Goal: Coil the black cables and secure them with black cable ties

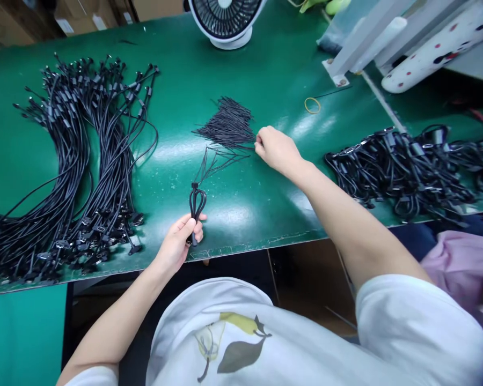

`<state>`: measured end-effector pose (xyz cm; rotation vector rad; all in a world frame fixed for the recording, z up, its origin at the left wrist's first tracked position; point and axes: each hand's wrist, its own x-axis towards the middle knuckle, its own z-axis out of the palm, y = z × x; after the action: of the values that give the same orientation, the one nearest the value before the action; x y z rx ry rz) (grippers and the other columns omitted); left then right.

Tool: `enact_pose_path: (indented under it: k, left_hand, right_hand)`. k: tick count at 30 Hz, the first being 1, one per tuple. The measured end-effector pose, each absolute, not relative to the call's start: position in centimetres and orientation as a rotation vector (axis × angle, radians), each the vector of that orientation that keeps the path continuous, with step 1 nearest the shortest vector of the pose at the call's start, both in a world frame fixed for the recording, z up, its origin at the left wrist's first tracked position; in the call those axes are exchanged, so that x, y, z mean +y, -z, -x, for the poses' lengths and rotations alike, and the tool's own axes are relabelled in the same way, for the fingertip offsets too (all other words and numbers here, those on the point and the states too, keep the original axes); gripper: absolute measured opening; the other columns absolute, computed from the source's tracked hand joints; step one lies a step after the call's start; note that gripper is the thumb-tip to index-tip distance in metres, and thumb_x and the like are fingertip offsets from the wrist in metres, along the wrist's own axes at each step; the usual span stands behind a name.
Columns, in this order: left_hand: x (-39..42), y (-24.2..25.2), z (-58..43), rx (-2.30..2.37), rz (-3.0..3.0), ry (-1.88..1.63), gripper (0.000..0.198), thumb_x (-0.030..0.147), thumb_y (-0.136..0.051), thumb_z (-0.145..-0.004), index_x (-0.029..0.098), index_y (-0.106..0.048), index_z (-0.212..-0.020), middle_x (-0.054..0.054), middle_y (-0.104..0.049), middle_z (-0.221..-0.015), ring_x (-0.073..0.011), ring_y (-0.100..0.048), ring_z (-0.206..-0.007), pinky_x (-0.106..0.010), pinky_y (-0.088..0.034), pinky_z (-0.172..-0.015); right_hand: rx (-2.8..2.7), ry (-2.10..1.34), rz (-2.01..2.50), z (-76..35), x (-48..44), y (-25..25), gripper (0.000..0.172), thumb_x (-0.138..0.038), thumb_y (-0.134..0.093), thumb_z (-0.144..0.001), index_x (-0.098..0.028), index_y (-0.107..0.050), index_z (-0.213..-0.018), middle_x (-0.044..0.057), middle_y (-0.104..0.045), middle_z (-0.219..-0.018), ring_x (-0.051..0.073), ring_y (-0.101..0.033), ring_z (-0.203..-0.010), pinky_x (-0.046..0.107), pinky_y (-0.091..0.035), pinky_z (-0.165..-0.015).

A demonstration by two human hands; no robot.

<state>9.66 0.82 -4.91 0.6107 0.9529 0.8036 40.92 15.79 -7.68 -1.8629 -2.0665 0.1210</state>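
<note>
My left hand (185, 236) is closed around a folded black cable (197, 201), whose loops stand up above the fingers with a connector at the top. Just beyond it, several loose black twist ties (211, 166) lie spread on the green table. A dense pile of the same thin ties (229, 122) sits farther back. At the right edge of that pile, my right hand (276, 147) pinches the end of a tie between thumb and fingers; the fingertips are partly hidden.
Long loose cables (116, 139) fill the table's left side. Bundled cables (402, 171) are heaped on the right. A white fan (225, 21) stands at the back, and a yellow rubber band (312, 105) lies near a metal bracket (338, 72). Pink clothing (459, 262) shows at the right.
</note>
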Motion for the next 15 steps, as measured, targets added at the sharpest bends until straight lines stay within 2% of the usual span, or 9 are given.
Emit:
enact_pose_path:
  k: [2, 5, 8, 11, 15]
  left_hand:
    - [0.6, 4.5, -9.9, 0.911, -0.607, -0.826, 0.041, 0.038, -0.073, -0.080, 0.012, -0.063, -0.110, 0.003, -0.046, -0.066, -0.0071, -0.044, -0.057, -0.021, -0.031, -0.055]
    - [0.1, 4.2, -10.6, 0.810, -0.585, -0.824, 0.050, 0.035, -0.072, -0.081, 0.018, -0.054, -0.124, 0.005, -0.046, -0.063, -0.0073, -0.042, -0.055, -0.021, -0.031, -0.055]
    - [-0.1, 4.5, -11.1, 0.802, -0.625, -0.823, 0.045, 0.036, -0.070, -0.082, 0.017, -0.057, -0.121, 0.005, -0.045, -0.063, -0.0073, -0.041, -0.054, -0.021, -0.031, -0.054]
    - [-0.3, 5.3, -11.0, 0.925, -0.835, -0.897, 0.033, 0.038, -0.064, -0.086, 0.014, -0.064, -0.108, 0.003, -0.047, -0.065, -0.0079, -0.043, -0.057, -0.022, -0.033, -0.055]
    - [-0.4, 6.1, -10.3, 1.131, -1.209, -0.913, 0.029, 0.033, -0.054, -0.090, 0.015, -0.065, -0.110, 0.004, -0.050, -0.064, -0.0096, -0.043, -0.057, -0.024, -0.034, -0.058]
  right_hand:
    - [-1.894, -0.257, 1.775, -39.1, 12.7, 6.4, 0.016, -0.021, -0.046, -0.087, -0.014, -0.057, -0.096, 0.011, -0.062, -0.091, 0.020, -0.055, -0.078, 0.035, -0.044, -0.076]
    - [-1.712, -0.780, 1.500, -34.3, 6.7, 5.5, 0.017, -0.029, -0.051, -0.088, -0.017, -0.060, -0.096, 0.004, -0.063, -0.084, 0.014, -0.056, -0.068, 0.029, -0.045, -0.068]
    - [-1.717, -1.101, 1.285, -29.4, 1.7, 5.8, 0.016, -0.028, -0.052, -0.088, -0.017, -0.063, -0.094, 0.002, -0.065, -0.084, 0.011, -0.057, -0.068, 0.024, -0.046, -0.065]
    - [-1.911, -0.809, 1.264, -26.8, -0.7, 6.0, 0.015, -0.019, -0.050, -0.089, -0.015, -0.063, -0.094, 0.002, -0.063, -0.083, 0.010, -0.055, -0.068, 0.023, -0.044, -0.064]
    - [-2.336, 0.167, 1.103, -26.7, -0.7, 5.2, 0.022, -0.016, -0.044, -0.095, -0.014, -0.062, -0.083, 0.004, -0.059, -0.073, 0.014, -0.051, -0.068, 0.029, -0.038, -0.066]
